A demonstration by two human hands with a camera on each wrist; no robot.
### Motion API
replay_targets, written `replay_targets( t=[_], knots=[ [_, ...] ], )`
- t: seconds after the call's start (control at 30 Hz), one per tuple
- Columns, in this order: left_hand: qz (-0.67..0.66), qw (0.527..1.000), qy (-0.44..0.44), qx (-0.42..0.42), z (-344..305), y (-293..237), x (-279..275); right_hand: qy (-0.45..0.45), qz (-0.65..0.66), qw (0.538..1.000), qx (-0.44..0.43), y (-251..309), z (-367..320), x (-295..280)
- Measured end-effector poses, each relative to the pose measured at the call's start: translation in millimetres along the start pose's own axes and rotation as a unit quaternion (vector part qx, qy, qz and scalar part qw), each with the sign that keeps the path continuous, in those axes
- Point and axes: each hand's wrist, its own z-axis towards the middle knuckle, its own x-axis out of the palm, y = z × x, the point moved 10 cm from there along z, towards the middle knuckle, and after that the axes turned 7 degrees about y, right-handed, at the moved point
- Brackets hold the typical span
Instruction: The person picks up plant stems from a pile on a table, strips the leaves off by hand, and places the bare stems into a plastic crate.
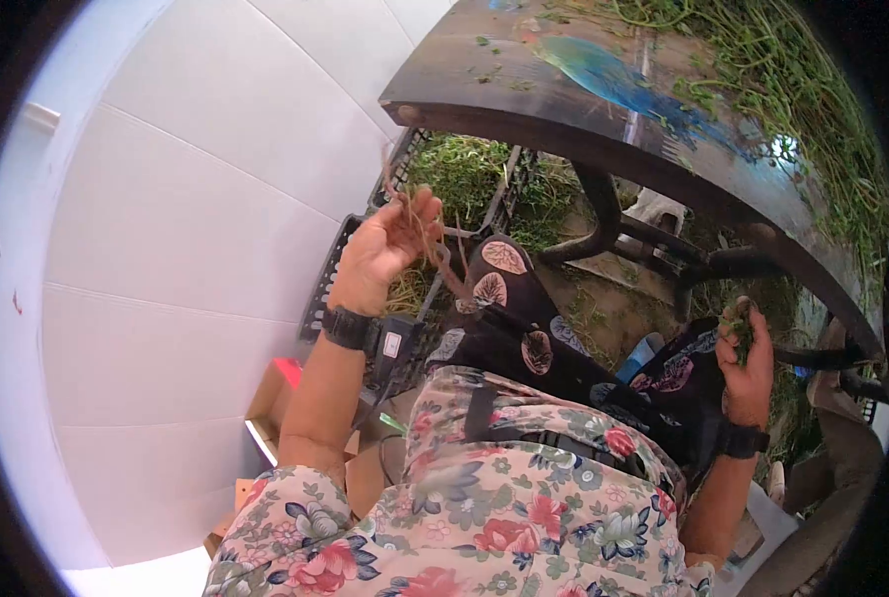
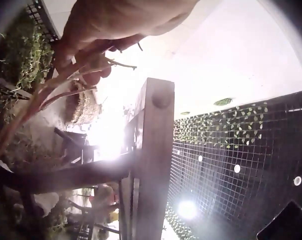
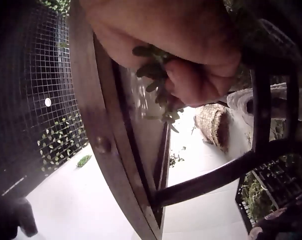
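Observation:
In the head view the left hand is raised over a black crate, its fingers curled round several long reddish-brown stems. The left wrist view shows those stems running down from the left hand. On the other side of the lap, the right hand pinches a small bunch of green leaves below the table edge. In the right wrist view the leaves stick out from the curled fingers of the right hand.
A dark table with a painted top bears a heap of green stems. Beneath it are black metal legs. Crates with greens stand by the white wall. Cardboard boxes lie beside the seated person.

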Motion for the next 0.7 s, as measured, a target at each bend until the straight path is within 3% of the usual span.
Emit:
replay_targets(
  t=[0.1, 0.17, 0.37, 0.47, 0.6, 0.7],
  knots=[
    [0.034, 0.998, -0.026, 0.042, -1.7, -15.9, -1.4, 0.083, -0.048, 0.995, 0.028, -9.8, 10.9, 9.4],
    [0.029, 1.000, -0.005, 0.010, 6.7, -12.6, -14.2, 0.095, -0.093, 0.991, 0.020, -16.3, 16.7, 11.3],
    [-0.026, 0.999, -0.017, 0.022, 5.7, 13.1, -31.9, 0.122, -0.149, 0.980, 0.054, -29.9, 2.2, 41.0],
    [-0.074, 0.996, 0.044, -0.013, -5.4, 37.1, -11.2, 0.123, -0.235, 0.962, 0.070, -40.0, -3.3, 55.3],
    [-0.041, 0.998, -0.020, -0.053, -18.4, 76.4, 7.8, 0.177, -0.349, 0.913, 0.115, -71.6, -13.0, 86.3],
    [-0.020, 0.995, 0.048, -0.082, -26.5, 99.8, 34.8, 0.234, -0.377, 0.895, 0.056, -76.2, -21.8, 134.2]
  ],
)
